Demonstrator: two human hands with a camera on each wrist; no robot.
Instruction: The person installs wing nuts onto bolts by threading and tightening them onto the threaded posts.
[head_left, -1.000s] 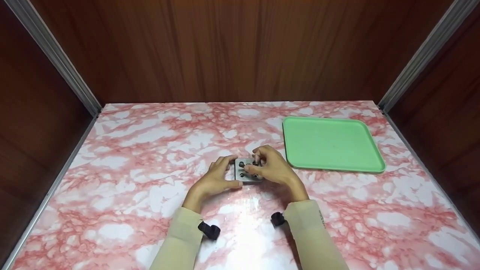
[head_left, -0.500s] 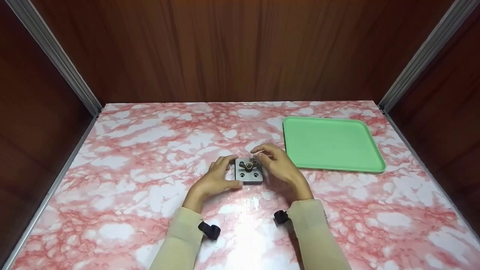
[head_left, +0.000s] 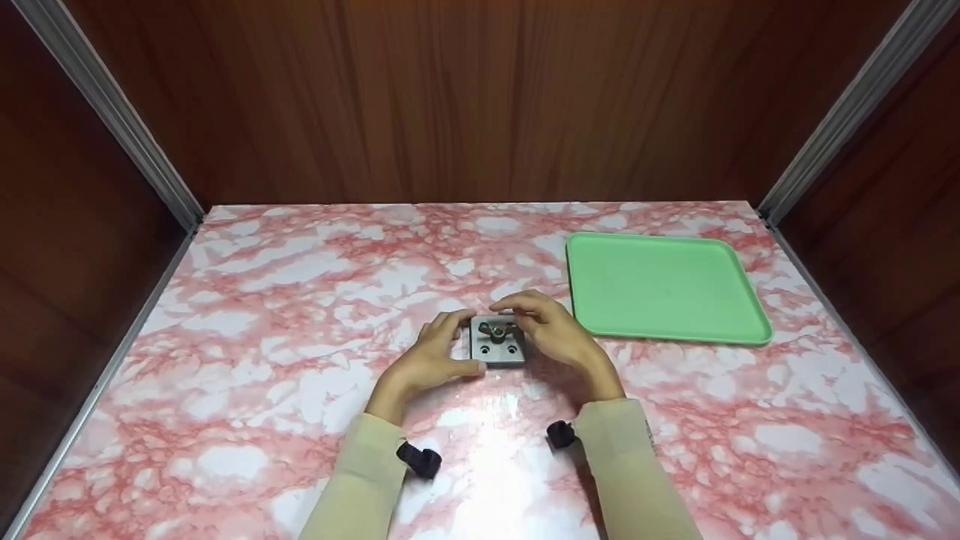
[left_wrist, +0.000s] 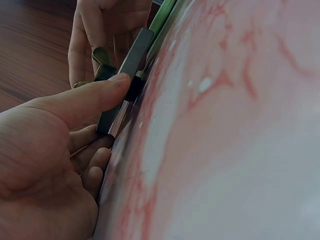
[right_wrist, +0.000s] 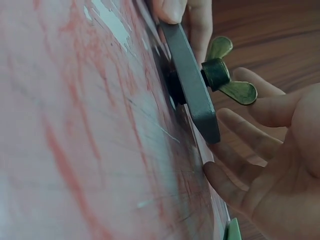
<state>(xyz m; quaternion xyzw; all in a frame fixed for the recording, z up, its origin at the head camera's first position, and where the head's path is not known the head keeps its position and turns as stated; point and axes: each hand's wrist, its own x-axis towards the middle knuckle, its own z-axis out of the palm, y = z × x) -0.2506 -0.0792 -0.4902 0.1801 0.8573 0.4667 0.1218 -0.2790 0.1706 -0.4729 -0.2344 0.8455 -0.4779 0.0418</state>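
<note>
A small square grey metal plate (head_left: pixel 498 359) with holes near its corners stands a little above the marbled table. At its middle sits a brass wing nut (right_wrist: pixel 217 74), its two wings spread. My left hand (head_left: pixel 429 364) grips the plate from the left, thumb on the near edge and fingers at the far edge. My right hand (head_left: pixel 561 336) is at the plate's right side with loosely bent fingers. In the right wrist view its thumb (right_wrist: pixel 275 109) meets the tip of one wing, while the other fingers stay apart from the nut. The plate's underside is mostly hidden.
A green tray (head_left: pixel 667 289) lies at the back right, beyond the right hand. Dark wooden panels (head_left: pixel 480 105) enclose the table at the back and sides. Black wrist cameras (head_left: pixel 418 459) stick out from both sleeves.
My right hand was over the wing nut one second ago, then drew back to the right with fingers loosened. Since then it has come slightly leftward again. The left hand and plate look unmoved.
</note>
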